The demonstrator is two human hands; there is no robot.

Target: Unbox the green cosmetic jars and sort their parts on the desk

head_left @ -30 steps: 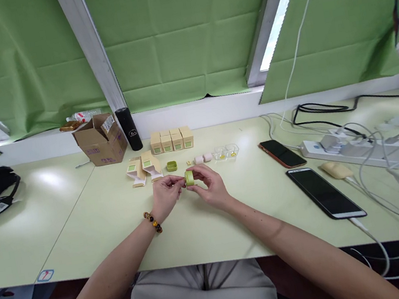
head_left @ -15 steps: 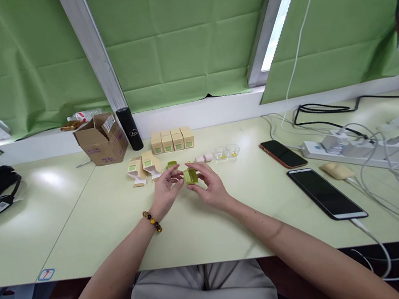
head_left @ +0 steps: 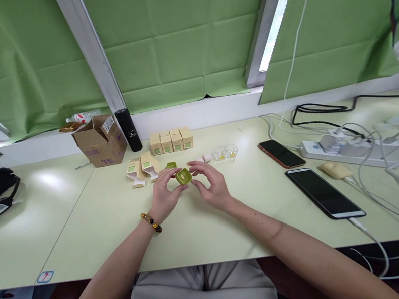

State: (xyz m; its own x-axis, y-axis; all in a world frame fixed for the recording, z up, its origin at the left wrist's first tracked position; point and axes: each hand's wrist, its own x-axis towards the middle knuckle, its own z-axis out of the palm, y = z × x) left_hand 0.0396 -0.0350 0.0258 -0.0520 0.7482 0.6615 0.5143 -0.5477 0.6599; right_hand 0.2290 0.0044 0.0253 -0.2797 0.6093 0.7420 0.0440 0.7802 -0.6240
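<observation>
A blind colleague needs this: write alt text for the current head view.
The left hand holds a green cup, its opening facing the camera, the right hand beside it. Beyond, four small boxes stand in a row on the table.

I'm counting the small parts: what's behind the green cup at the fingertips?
Beyond the green cup, a second green container shows its upper part; the left hand covers its lower part. A pink piece shows past the right hand. Anything directly behind the cup is hidden.
</observation>
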